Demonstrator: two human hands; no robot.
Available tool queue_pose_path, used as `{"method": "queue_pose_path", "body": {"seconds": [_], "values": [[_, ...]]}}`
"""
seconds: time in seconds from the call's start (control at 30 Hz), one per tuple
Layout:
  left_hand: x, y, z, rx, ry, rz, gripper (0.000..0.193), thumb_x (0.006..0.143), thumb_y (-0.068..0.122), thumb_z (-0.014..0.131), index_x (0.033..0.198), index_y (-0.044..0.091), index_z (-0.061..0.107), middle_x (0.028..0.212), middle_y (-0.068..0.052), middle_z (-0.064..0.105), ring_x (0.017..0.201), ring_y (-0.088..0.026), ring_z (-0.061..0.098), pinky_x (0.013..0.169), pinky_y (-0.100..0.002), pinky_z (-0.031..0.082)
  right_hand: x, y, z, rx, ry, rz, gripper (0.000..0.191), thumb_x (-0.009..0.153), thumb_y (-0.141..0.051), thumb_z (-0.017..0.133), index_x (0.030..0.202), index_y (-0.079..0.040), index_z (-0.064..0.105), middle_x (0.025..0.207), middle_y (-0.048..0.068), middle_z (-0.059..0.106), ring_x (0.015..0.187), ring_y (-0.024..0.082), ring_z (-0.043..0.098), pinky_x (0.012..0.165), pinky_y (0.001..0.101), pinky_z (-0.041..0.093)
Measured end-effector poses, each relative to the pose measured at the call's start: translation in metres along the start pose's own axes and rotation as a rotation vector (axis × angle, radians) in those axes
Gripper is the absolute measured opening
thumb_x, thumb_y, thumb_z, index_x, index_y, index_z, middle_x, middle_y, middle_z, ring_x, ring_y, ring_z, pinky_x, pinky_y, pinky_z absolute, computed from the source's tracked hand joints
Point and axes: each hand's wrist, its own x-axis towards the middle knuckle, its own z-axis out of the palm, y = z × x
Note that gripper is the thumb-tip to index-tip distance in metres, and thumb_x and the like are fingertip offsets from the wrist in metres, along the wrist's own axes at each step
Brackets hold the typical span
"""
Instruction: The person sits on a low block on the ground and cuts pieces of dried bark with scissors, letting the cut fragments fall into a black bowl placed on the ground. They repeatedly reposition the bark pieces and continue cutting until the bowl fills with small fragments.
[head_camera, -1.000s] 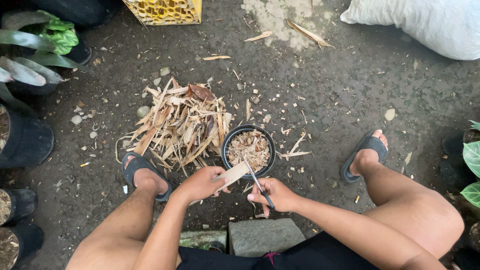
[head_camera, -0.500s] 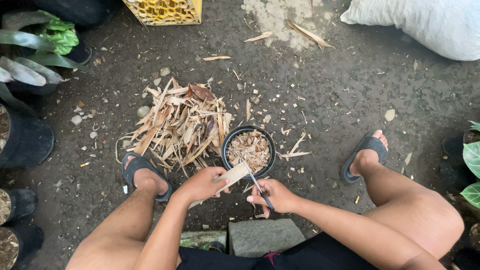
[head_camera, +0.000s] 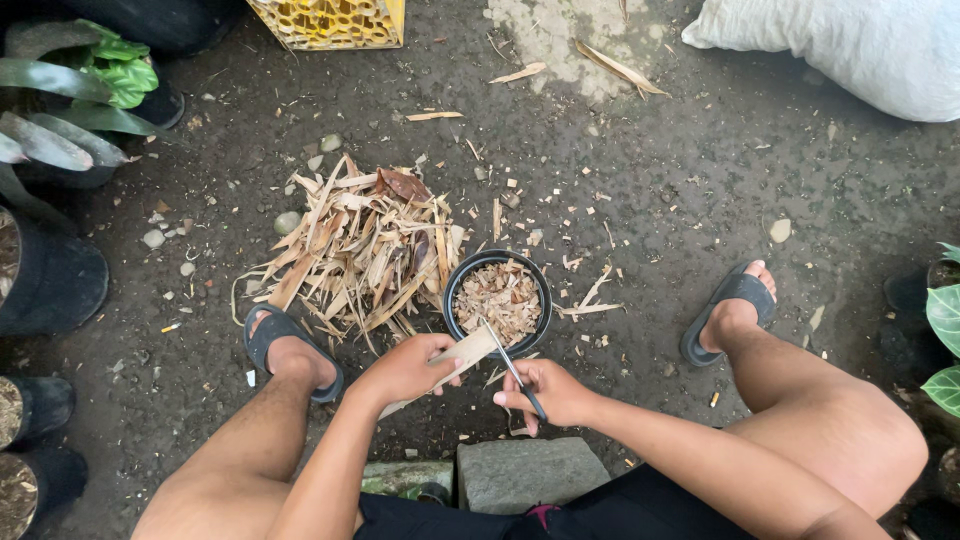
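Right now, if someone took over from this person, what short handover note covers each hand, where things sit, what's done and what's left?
Left hand: holds a dry leaf strip, its end at the pot's near rim.
Right hand: grips scissors, blades at the strip.
Black pot: on the ground between the feet, holding cut pieces.
Pile of dry strips: on the ground just left of the pot.
Done: pot looks well filled with pieces.
Left: the held strip is uncut past the blades; the pile is still large.
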Motion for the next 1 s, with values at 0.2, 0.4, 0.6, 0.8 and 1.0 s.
{"method": "queue_pose_path", "body": {"seconds": [0.2,0.4,0.6,0.8,1.0], "values": [[0.005,-0.008,-0.006,-0.041,0.026,0.016,0.023,0.098,0.022,0.062,0.103,0.001,0.068,0.082,-0.007,0.078,0.063,-0.011,0.066,0.061,-0.029,0.055,0.005,0.0,-0.002,0.087,0.009,-0.027,0.027,0.098,-0.028,0.069,0.096,-0.004,0.057,0.079,0.002,0.061,0.054,0.015,0.071,0.051,0.0262,0.054],[0.007,-0.01,0.004,-0.037,-0.013,0.029,0.023,0.098,0.022,0.063,0.105,0.001,0.068,0.085,-0.006,0.078,0.064,-0.011,0.067,0.062,-0.028,0.055,0.004,0.004,0.0,0.063,-0.045,-0.042,0.024,0.094,-0.023,0.073,0.095,-0.004,0.059,0.082,-0.001,0.062,0.056,0.013,0.07,0.05,0.0256,0.053],[0.008,-0.009,0.002,-0.07,-0.012,-0.007,0.023,0.099,0.022,0.062,0.105,0.001,0.068,0.084,-0.006,0.077,0.065,-0.011,0.065,0.06,-0.029,0.053,0.0,0.0,0.002,0.047,0.001,-0.002,0.026,0.095,-0.021,0.075,0.088,-0.002,0.058,0.066,0.0,0.059,0.044,0.012,0.063,0.038,0.0258,0.046],[0.009,-0.012,0.001,-0.07,0.002,0.0,0.023,0.098,0.021,0.062,0.107,0.001,0.068,0.084,-0.007,0.078,0.065,-0.012,0.067,0.062,-0.027,0.055,0.001,0.001,-0.002,-0.008,0.003,0.012,0.027,0.094,-0.021,0.076,0.089,-0.002,0.058,0.069,0.004,0.062,0.045,0.013,0.064,0.039,0.0268,0.047],[0.011,-0.015,-0.002,-0.104,0.002,0.036,0.026,0.099,0.022,0.062,0.105,-0.001,0.068,0.085,-0.008,0.078,0.066,-0.011,0.069,0.062,-0.028,0.056,0.004,0.006,-0.001,0.081,-0.021,-0.022,0.025,0.096,-0.026,0.073,0.096,-0.004,0.06,0.083,0.001,0.064,0.055,0.013,0.071,0.049,0.0263,0.054]]}}
